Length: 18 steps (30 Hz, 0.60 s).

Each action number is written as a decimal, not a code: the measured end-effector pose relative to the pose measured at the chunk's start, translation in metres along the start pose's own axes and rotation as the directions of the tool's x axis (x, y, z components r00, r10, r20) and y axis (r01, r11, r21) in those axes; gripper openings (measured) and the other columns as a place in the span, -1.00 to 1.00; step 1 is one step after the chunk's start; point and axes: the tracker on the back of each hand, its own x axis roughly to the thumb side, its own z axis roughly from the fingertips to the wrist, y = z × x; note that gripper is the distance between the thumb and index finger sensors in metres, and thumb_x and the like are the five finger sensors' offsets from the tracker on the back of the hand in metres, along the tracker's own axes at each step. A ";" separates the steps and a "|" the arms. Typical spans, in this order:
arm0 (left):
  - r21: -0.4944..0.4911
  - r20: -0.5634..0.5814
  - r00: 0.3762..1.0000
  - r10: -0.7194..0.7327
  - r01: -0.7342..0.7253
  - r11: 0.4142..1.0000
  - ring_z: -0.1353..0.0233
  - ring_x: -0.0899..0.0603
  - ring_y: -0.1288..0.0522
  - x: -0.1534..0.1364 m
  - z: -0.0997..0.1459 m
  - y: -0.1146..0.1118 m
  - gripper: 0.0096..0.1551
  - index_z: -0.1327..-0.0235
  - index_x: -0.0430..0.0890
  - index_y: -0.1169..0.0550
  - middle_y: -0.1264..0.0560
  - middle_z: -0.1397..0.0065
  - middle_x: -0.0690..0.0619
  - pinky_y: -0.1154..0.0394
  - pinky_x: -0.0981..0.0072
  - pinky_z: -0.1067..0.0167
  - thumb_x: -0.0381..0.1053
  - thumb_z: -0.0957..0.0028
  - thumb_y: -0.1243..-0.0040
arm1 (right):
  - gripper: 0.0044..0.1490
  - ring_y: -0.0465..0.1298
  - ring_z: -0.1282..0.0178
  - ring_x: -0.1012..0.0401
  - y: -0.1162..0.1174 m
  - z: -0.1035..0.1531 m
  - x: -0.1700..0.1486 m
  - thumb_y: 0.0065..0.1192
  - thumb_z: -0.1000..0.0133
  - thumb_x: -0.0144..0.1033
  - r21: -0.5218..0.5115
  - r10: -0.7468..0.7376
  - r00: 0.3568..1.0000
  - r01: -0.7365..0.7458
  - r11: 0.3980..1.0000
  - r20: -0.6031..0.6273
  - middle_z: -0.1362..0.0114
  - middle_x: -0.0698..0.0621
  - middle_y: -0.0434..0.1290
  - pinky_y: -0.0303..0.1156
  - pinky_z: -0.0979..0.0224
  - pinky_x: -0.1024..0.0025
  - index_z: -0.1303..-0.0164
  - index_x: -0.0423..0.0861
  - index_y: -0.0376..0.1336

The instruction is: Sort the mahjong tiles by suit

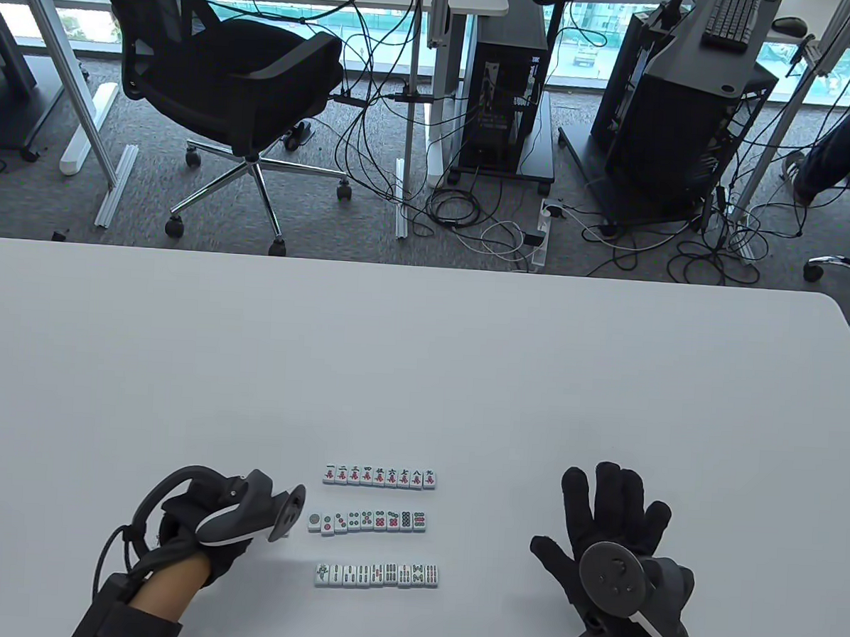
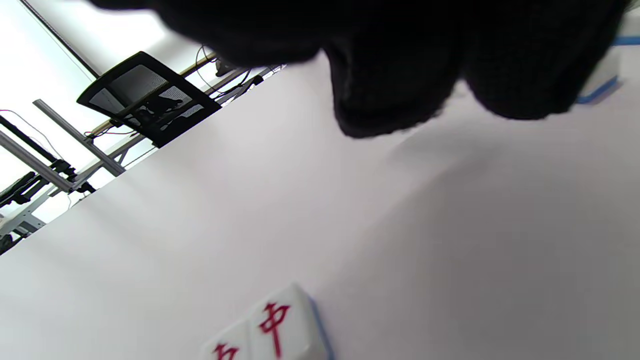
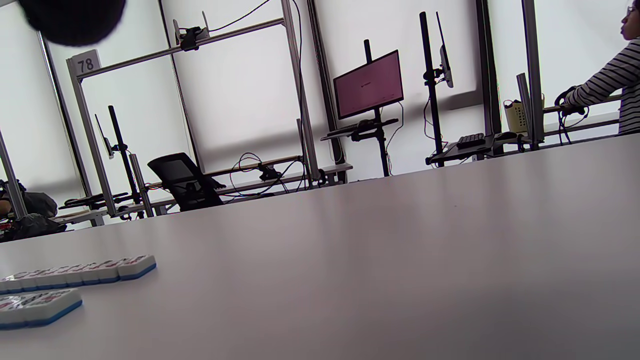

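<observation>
Table view, near edge first: left hand (image 1: pixel 207 535) resting on the tabletop (image 1: pixel 423 361) on its side, just left of the tile rows, fingers hidden under the tracker, so curled or straight cannot be told. Right hand (image 1: pixel 613 535) lying flat, palm down, fingers (image 1: pixel 608 485) straight and spread apart, holding nothing, well right of the rows. Between both hands, 3 parallel rows of mahjong tiles, face up: bamboo row (image 1: pixel 377 575) nearest, dot row (image 1: pixel 368 521) in the middle, character row (image 1: pixel 380 476) farthest, with gaps between rows. Beyond the rows, wide bare tabletop up to the far edge and rounded right corner. Past that edge, office chair (image 1: pixel 238 88) on the floor.
</observation>
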 end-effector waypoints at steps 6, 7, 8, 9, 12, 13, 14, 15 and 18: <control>-0.102 -0.084 0.996 0.008 -0.017 0.995 0.56 0.07 -0.62 -0.039 0.014 -0.035 -0.20 -0.15 0.04 -0.57 -0.70 0.40 0.31 -0.60 0.24 0.47 0.28 0.43 -0.42 | 0.13 -0.44 -0.64 -0.18 0.000 0.000 0.000 -0.04 -0.01 0.35 0.005 0.002 1.000 -0.002 1.000 -0.002 -0.69 -0.13 -0.46 -0.39 -0.50 -0.47 -0.57 0.20 -0.46; -0.114 -0.090 0.996 0.018 -0.028 0.993 0.56 0.08 -0.62 -0.042 0.015 -0.042 -0.20 -0.15 0.05 -0.57 -0.70 0.40 0.31 -0.60 0.24 0.47 0.28 0.44 -0.42 | 0.13 -0.44 -0.64 -0.18 0.000 0.000 0.000 -0.04 -0.01 0.35 0.010 0.002 1.000 -0.002 1.000 -0.001 -0.69 -0.13 -0.47 -0.39 -0.51 -0.47 -0.57 0.20 -0.46; -0.117 -0.095 0.995 0.028 -0.039 0.992 0.56 0.08 -0.62 -0.043 0.016 -0.047 -0.20 -0.14 0.05 -0.57 -0.70 0.41 0.31 -0.60 0.24 0.47 0.28 0.44 -0.42 | 0.13 -0.44 -0.64 -0.18 0.001 -0.001 0.000 -0.04 -0.01 0.35 0.013 0.003 1.000 -0.003 1.000 -0.001 -0.69 -0.13 -0.46 -0.39 -0.50 -0.47 -0.57 0.20 -0.46; -0.115 -0.099 0.995 0.033 -0.044 0.992 0.57 0.08 -0.62 -0.043 0.016 -0.050 -0.20 -0.14 0.05 -0.57 -0.70 0.41 0.31 -0.59 0.24 0.48 0.28 0.44 -0.42 | 0.13 -0.44 -0.64 -0.18 0.002 -0.001 0.000 -0.03 -0.01 0.35 0.016 0.005 1.000 -0.005 1.000 -0.002 -0.69 -0.13 -0.46 -0.39 -0.50 -0.47 -0.57 0.20 -0.46; -0.105 -0.098 0.994 0.051 -0.061 0.993 0.59 0.08 -0.61 -0.041 0.014 -0.060 -0.22 -0.13 0.05 -0.57 -0.70 0.43 0.32 -0.59 0.25 0.49 0.28 0.43 -0.41 | 0.13 -0.44 -0.64 -0.18 0.002 -0.001 0.001 -0.04 -0.01 0.35 0.024 0.009 1.000 -0.008 1.000 -0.004 -0.69 -0.13 -0.46 -0.39 -0.51 -0.47 -0.57 0.20 -0.46; -0.106 -0.097 0.994 0.059 -0.069 0.992 0.60 0.08 -0.61 -0.040 0.013 -0.063 -0.22 -0.12 0.01 -0.57 -0.70 0.44 0.32 -0.59 0.25 0.50 0.28 0.42 -0.41 | 0.13 -0.44 -0.64 -0.18 0.002 -0.001 0.001 -0.03 -0.01 0.35 0.026 0.009 1.000 -0.009 1.000 -0.005 -0.69 -0.13 -0.46 -0.39 -0.51 -0.47 -0.57 0.20 -0.46; -0.093 -0.099 0.993 0.067 -0.076 0.993 0.61 0.09 -0.61 -0.038 0.013 -0.064 -0.22 -0.10 -0.02 -0.56 -0.69 0.45 0.33 -0.59 0.25 0.51 0.27 0.42 -0.41 | 0.13 -0.43 -0.64 -0.18 0.002 -0.001 0.001 -0.03 -0.01 0.35 0.027 0.008 1.000 -0.008 1.000 -0.007 -0.69 -0.13 -0.46 -0.39 -0.50 -0.47 -0.57 0.20 -0.45; -0.086 -0.098 0.993 0.071 -0.080 0.993 0.61 0.08 -0.60 -0.038 0.013 -0.064 -0.24 -0.09 -0.03 -0.58 -0.69 0.46 0.32 -0.59 0.25 0.51 0.26 0.41 -0.41 | 0.13 -0.43 -0.64 -0.18 0.002 -0.001 0.001 -0.03 -0.01 0.35 0.028 0.008 1.000 -0.007 1.000 -0.007 -0.69 -0.13 -0.46 -0.39 -0.51 -0.47 -0.57 0.20 -0.45; -0.096 -0.084 0.995 0.055 -0.063 0.993 0.62 0.08 -0.60 -0.035 0.010 -0.062 -0.28 -0.03 -0.06 -0.60 -0.69 0.48 0.31 -0.59 0.25 0.52 0.25 0.40 -0.41 | 0.13 -0.43 -0.64 -0.18 0.002 -0.001 0.000 -0.03 -0.01 0.35 0.032 0.002 1.000 -0.002 0.999 -0.010 -0.69 -0.14 -0.46 -0.39 -0.51 -0.47 -0.57 0.20 -0.45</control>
